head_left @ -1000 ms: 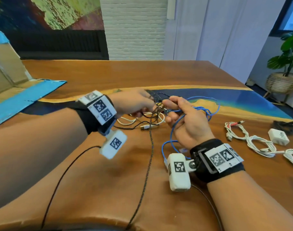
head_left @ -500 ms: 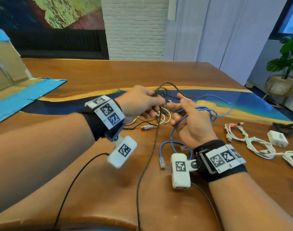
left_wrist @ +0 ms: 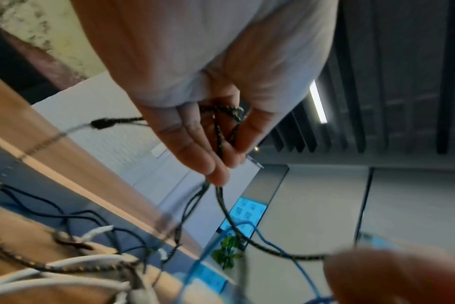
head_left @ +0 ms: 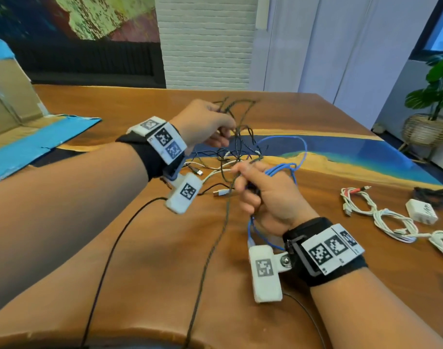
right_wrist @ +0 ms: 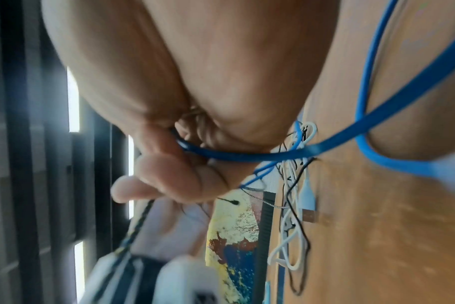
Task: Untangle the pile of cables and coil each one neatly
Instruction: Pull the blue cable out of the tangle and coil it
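Observation:
A tangle of cables (head_left: pixel 240 152) hangs between my hands above the wooden table (head_left: pixel 165 248). My left hand (head_left: pixel 208 124) is raised and pinches loops of the dark braided cable (left_wrist: pixel 220 131) between thumb and fingers. My right hand (head_left: pixel 263 195), lower and nearer, grips the blue cable (head_left: pixel 291 170), which loops round its fingers (right_wrist: pixel 169 174) and trails under the wrist. The braided cable (head_left: pixel 215 235) runs down from the tangle toward the near table edge. White cables (head_left: pixel 215 170) and a USB plug (head_left: pixel 221 193) lie under the tangle.
Coiled white cables (head_left: pixel 389 220), a white charger block (head_left: pixel 422 211) and a black coil (head_left: pixel 429 195) lie at the right. A cardboard box with blue tape (head_left: pixel 21 137) sits at the left. A potted plant (head_left: pixel 434 114) stands beyond the table's right edge.
My left hand has risen and pulled the braided cable's loops up and away from the table. My right hand has closed round the blue cable and dropped slightly.

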The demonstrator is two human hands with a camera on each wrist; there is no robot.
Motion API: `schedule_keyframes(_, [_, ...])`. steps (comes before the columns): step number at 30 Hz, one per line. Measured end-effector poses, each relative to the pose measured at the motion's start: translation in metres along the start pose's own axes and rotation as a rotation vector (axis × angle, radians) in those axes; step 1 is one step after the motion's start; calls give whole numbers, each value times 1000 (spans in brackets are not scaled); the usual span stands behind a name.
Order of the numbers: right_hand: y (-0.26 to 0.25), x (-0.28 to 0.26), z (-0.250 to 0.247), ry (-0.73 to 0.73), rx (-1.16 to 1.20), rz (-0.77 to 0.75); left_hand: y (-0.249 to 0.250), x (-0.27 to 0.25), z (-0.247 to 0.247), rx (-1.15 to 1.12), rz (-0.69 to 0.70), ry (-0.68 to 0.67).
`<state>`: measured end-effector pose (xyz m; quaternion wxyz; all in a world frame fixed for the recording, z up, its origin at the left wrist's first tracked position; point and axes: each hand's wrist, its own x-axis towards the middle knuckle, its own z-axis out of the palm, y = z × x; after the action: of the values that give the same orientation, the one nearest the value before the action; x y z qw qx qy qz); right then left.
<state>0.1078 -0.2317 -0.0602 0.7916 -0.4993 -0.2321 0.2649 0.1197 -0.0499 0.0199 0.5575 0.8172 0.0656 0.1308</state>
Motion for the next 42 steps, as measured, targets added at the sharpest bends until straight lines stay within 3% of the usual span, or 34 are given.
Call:
schedule_keyframes(3, [-12,7,-12,170,211,-97,-13,-23,2,123,-91,-229])
schedule_keyframes(5, [-13,10,-20,255,235,-132,-20,-38,8,155,-152,-416])
schedule_keyframes(7, [-10,12,-22,310,227,-133,-22,-48,16,216,-122,-506])
schedule_keyframes(11, [-10,13,-28,344,237,-106,-20,-41,17,365,1,-335])
schedule_keyframes(14, [-8,13,-30,340,192,-57,-11,-22,4,144,10,-65])
schedule_keyframes(18, [-1,6,-13,131,-50,62,7,-2,-5,-157,73,145])
schedule_keyframes(21, [11,-1,1,-88,-264,154,12,5,-1,-288,82,160])
schedule_keyframes(23, [17,-1,3,-139,-309,146,9,5,2,-251,92,128])
schedule_keyframes(27, [5,3,-9,-4,-208,119,-6,1,-2,12,77,28])
schedule_keyframes(31, [-9,4,-23,75,-205,89,-23,5,-16,543,-57,-126])
schedule_keyframes(34, [-15,4,-29,116,-270,86,-30,5,-26,738,-142,-186])
schedule_keyframes(38, [-23,5,-38,248,-310,73,-28,-5,-40,763,-151,-164])
schedule_keyframes(42, [-33,7,-47,406,-235,-30,-8,-22,-54,820,-28,37])
